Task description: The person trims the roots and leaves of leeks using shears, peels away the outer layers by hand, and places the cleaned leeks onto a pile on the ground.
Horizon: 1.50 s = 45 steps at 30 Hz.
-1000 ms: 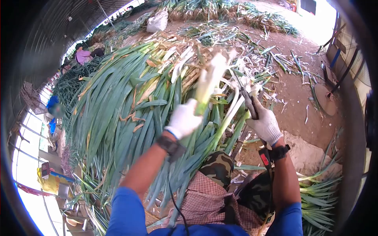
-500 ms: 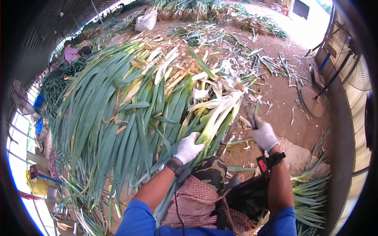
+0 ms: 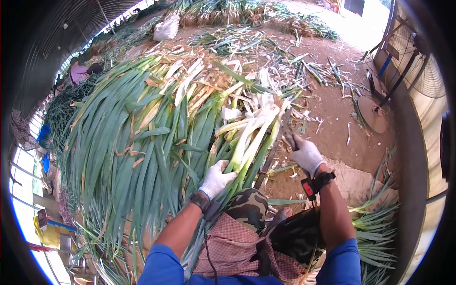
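Seen from the head of a person in blue sleeves, a large heap of long green onions (image 3: 128, 142) spreads over bare ground (image 3: 332, 135) under a curved roof, with the green leaves toward the left and the pale root ends toward the upper right. The left hand (image 3: 219, 179), in a white knitted glove, has its grip closed around a few pale stalks (image 3: 247, 149) at the heap's near right edge; their white ends point up and away. The right hand (image 3: 304, 154), also gloved, is clamped on a dark tool (image 3: 290, 138), held close beside those white ends. Whether the tool touches them is hard to tell.

The step in hand seems to be working the tool at the stalks' white ends while the left hand steadies them. The next move would call for a firm left grip and a tool path clear of that hand.

Peelings (image 3: 285, 78) litter the soil beyond, and more green onions (image 3: 375, 237) lie at lower right. Far left, another person (image 3: 78, 73) sits near greenery.
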{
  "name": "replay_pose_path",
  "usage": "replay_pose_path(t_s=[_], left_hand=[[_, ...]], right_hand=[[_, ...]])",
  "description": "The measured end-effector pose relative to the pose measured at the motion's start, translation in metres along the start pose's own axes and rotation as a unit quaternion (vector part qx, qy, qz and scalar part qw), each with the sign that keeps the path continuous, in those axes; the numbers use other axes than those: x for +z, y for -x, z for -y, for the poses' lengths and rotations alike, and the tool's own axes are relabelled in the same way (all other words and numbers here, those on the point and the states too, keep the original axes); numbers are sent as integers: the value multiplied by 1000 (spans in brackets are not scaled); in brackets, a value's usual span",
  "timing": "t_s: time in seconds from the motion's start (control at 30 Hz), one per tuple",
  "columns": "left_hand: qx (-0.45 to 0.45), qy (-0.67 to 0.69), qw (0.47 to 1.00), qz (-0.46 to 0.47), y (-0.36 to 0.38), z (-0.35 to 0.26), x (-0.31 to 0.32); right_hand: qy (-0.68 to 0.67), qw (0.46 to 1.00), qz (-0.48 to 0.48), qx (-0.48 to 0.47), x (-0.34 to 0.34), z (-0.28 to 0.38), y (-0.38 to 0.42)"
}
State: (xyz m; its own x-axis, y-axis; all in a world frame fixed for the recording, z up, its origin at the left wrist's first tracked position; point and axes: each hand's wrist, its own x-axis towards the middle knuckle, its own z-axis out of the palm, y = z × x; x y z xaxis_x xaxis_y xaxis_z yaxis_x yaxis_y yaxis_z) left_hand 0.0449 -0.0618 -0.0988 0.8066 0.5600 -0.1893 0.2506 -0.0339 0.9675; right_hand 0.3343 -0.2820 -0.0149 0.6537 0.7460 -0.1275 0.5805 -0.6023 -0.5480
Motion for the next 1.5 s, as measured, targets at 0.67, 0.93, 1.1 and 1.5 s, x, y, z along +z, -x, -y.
replay_pose_path(t_s=[0.67, 0.93, 1.1, 1.5], left_hand=[[-40, -560, 826, -38, -122, -54, -8], [-4, -574, 818, -34, -141, -47, -21], [129, -653, 741, 87, -119, -141, -39], [507, -718, 423, -221, -283, -361, -2]], right_hand=[[123, 982, 127, -59, 10, 52, 21], [130, 975, 166, -69, 20, 54, 20], [126, 975, 162, -80, 22, 42, 22], [124, 971, 169, -116, 30, 39, 25]])
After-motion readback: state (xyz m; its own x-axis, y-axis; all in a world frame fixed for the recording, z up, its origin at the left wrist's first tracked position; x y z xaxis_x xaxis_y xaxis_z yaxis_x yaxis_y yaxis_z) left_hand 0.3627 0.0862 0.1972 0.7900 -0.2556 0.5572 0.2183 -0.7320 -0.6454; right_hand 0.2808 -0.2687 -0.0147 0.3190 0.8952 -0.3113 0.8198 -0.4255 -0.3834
